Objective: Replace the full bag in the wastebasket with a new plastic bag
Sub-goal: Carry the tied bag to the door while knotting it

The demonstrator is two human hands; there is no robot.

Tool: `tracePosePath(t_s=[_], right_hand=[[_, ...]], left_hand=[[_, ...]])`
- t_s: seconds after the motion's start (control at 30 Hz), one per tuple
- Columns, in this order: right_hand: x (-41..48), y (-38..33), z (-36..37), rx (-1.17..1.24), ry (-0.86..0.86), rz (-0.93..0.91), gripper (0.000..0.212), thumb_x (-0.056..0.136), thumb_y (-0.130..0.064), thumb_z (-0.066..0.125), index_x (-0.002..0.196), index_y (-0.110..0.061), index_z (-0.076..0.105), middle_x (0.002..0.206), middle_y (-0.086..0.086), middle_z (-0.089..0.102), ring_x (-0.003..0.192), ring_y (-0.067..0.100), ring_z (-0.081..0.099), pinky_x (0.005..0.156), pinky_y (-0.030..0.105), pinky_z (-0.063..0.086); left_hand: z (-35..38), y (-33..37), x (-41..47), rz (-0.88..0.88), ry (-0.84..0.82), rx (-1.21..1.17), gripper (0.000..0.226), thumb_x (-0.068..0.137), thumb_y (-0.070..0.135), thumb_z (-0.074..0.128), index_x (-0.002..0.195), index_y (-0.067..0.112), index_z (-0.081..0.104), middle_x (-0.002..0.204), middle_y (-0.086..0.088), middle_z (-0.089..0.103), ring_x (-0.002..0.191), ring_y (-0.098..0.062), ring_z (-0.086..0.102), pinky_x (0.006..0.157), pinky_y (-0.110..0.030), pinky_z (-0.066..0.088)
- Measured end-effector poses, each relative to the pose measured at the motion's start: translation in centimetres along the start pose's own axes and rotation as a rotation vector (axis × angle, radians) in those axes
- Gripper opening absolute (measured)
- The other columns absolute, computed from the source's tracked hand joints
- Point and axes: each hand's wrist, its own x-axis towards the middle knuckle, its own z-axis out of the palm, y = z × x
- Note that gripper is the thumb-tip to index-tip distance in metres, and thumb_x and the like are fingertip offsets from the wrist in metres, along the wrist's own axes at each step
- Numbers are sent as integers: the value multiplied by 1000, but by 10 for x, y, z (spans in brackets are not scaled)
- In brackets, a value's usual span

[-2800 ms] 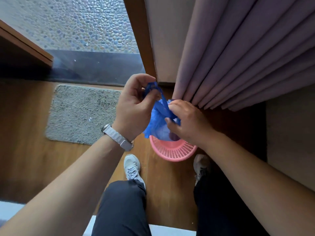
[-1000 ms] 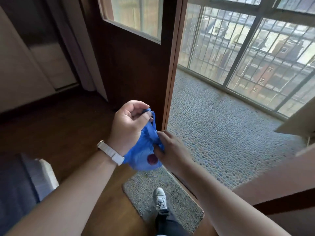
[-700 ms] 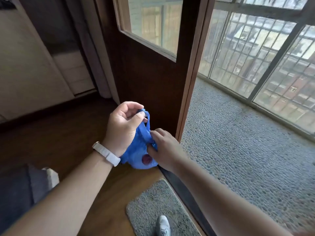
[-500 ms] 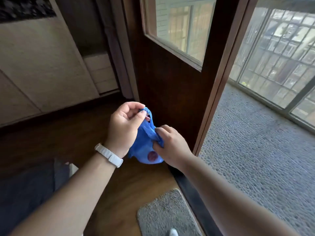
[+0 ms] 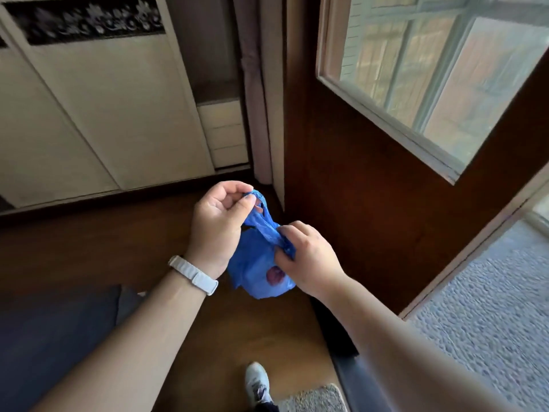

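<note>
- Blue bag (image 5: 255, 272) is up off the floor (image 5: 237, 331), hanging between both grips just in front of the lower panel of the wooden door (image 5: 371, 218).
- Left grip (image 5: 218, 221): thumb and curled fingers are pinching the twisted handle loop (image 5: 265, 217) at the very top, on the side farther from the door.
- Right grip (image 5: 309, 257): fingers are curled in, pinching the bunched neck lower down, on the side nearer the door.
- It looks light to me: a small, sagging bundle of thin, soft film, crinkly and probably slick.
- I'd judge the film tears if I yank it, so the gathered neck and handles are the place to hold, never the thin belly.
- A reddish blot shows through the plastic near the bottom; I can't tell what it is.
- My right fingertips are tucked behind the folds, so whether a knot is formed there, I can't say.
- No wastebasket and no fresh bag are anywhere in view.
- Well below the door, my shoe (image 5: 257, 382) and a mat (image 5: 315, 399) are cut off by the frame edge.
</note>
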Motion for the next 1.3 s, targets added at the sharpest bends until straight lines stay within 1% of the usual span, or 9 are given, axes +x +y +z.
tracePosePath(t_s=[0.17,0.3,0.4,0.57,0.67,0.93,1.13,1.2,1.3], right_hand=[[87,30,34,-43,-24,-10,27,81,-24,67,107,-15,65,95,0,61,84,21,59,71,30,50],[162,48,59,-72,-16,-8,28,80,-25,67,106,-15,66,94,0,62,82,21,59,70,25,46],[208,59,78,-74,7,-28,28,80,-23,69,106,-15,66,94,1,62,83,21,59,70,26,47],[273,77,115,-42,-31,-59,29,76,-22,70,102,-13,66,88,1,61,78,22,58,68,25,46],[317,97,146,-1,-43,-82,29,77,-24,67,103,-12,65,89,1,62,79,23,59,68,27,49],[456,156,247,186,-190,-221,29,78,-23,65,104,-11,66,92,4,64,80,26,61,68,32,52],[567,186,290,255,-354,-363,27,81,-27,64,106,-17,63,97,2,63,82,25,61,69,34,53],[600,192,306,282,-383,-413,29,82,-27,64,109,-17,63,100,2,63,86,25,61,73,33,53],[634,189,329,298,-447,-461,29,86,-29,62,113,-19,63,106,0,63,92,20,60,76,32,53]], left_hand=[[-22,-37,95,-17,5,-77,20,89,-4,57,89,14,64,82,-7,70,75,-19,68,69,-27,53],[-42,-60,171,-46,-8,-143,19,90,-5,56,90,12,63,84,-5,71,81,-19,69,70,-24,52],[-50,-71,220,-45,-1,-136,19,90,-5,56,90,13,63,82,-2,72,84,-17,69,71,-25,51],[-65,-94,278,-40,38,-115,17,90,-6,56,89,10,62,80,-9,69,76,-12,67,68,-20,51],[-79,-116,321,-63,102,-92,19,90,-7,55,88,10,62,74,-3,71,72,-11,66,65,-18,49],[-107,-173,443,-142,311,74,17,89,-3,59,86,14,64,77,-6,72,74,-13,65,68,-24,50],[-125,-183,536,-165,432,255,25,86,2,63,80,26,68,79,-5,73,81,-17,68,74,-30,51],[-132,-186,560,-173,478,310,20,81,8,65,78,27,68,80,-4,73,82,-19,69,73,-29,52],[-145,-190,580,-192,534,353,9,75,19,67,80,26,68,83,-8,72,87,-29,68,77,-37,53]])
